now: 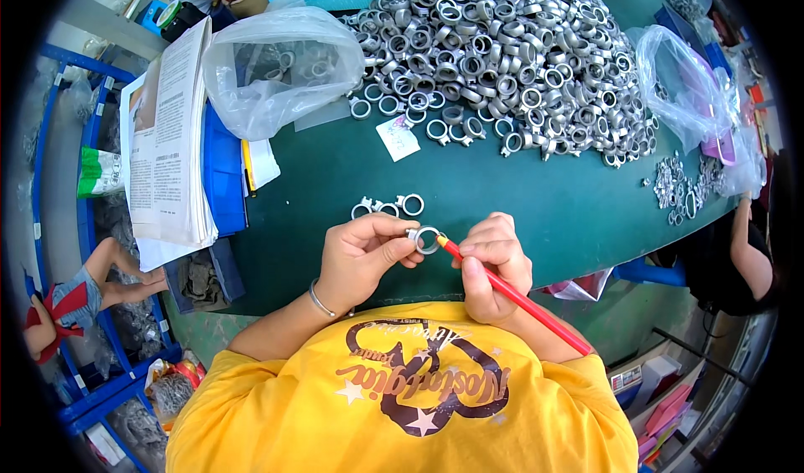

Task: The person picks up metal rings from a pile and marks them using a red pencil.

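My left hand [360, 258] pinches a metal clamp ring [420, 248] with a small lug, holding it up over the near edge of the table. My right hand [496, 270] is closed round a long red pencil-like tool [536, 308]. Its yellowish tip touches or nearly touches the right side of the ring's rim; I cannot tell which. Just beyond my left hand, a few similar rings [402, 206] lie in a short row on the green tabletop [318, 180].
A big heap of metal rings [519, 62] covers the far table. Clear plastic bags [280, 100] stand left and right of it. At left are a stack of papers [167, 146] and a blue bin [223, 175]. Other people sit at right [749, 259] and far left [63, 305].
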A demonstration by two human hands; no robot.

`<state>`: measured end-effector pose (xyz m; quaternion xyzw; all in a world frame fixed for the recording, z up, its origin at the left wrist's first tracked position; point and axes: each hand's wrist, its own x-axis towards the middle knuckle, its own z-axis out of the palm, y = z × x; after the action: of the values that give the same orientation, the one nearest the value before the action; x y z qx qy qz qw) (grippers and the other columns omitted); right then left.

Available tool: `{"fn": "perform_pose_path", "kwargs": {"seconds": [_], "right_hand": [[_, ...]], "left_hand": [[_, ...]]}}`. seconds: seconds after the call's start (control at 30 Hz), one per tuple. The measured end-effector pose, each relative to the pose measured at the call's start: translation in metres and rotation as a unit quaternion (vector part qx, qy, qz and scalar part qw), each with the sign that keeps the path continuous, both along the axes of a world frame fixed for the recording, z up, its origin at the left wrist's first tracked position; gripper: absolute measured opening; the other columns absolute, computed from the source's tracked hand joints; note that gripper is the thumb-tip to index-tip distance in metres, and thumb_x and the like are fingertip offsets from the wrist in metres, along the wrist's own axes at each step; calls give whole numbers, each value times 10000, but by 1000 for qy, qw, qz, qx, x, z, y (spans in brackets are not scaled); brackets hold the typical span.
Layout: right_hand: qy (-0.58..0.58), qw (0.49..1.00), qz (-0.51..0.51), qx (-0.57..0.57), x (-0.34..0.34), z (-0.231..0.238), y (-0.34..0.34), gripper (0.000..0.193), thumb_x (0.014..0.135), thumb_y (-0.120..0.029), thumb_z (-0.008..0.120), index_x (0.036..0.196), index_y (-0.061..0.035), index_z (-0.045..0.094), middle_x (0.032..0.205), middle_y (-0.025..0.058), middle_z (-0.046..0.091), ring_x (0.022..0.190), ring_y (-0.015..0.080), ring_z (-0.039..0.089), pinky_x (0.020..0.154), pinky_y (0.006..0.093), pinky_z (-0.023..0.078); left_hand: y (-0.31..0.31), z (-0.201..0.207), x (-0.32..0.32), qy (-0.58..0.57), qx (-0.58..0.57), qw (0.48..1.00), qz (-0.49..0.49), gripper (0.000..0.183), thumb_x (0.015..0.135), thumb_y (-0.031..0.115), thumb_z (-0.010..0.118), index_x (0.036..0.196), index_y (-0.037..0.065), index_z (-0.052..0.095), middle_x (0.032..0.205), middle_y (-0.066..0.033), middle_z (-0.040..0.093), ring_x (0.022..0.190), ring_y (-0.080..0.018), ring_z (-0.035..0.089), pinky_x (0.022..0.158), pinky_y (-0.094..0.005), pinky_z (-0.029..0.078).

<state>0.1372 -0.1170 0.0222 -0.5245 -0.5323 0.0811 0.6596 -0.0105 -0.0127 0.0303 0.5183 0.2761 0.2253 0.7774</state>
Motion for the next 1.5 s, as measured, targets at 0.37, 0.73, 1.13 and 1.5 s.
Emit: {"fn": "perform_pose_path", "kwargs": {"seconds": [0.37,0.73,1.13,1.5], "right_hand": [[-48,999,-2,-5,2,4,3,138,672,37,586,777,-20,517,677,85,585,586,218,527,646,343,369],[-50,999,4,-12,2,3,4,150,673,41,589,787,-21,515,684,81,586,589,218,530,649,342,370],[-16,999,28,17,5,3,-1,90,707,24,559,780,-14,524,670,94,578,591,213,527,646,349,388],[253,947,26,-196,-2,3,2,124,864,-16,527,986,-3,508,914,93,606,782,135,559,720,233,449]], "left_hand": [[-2,1,1,-12,39,999,-13,144,826,-22,577,964,-58,597,905,-125,609,753,-165,633,662,-244,539],[-3,2,1,-21,73,997,-15,146,823,-24,582,964,-56,601,921,-111,604,768,-148,630,675,-226,534],[0,1,2,13,233,972,-2,145,768,-82,610,906,-43,629,920,-137,615,751,-165,635,656,-225,533],[1,1,4,28,336,941,26,143,730,-79,650,852,-6,652,894,-111,631,752,-159,630,647,-217,517]]}}
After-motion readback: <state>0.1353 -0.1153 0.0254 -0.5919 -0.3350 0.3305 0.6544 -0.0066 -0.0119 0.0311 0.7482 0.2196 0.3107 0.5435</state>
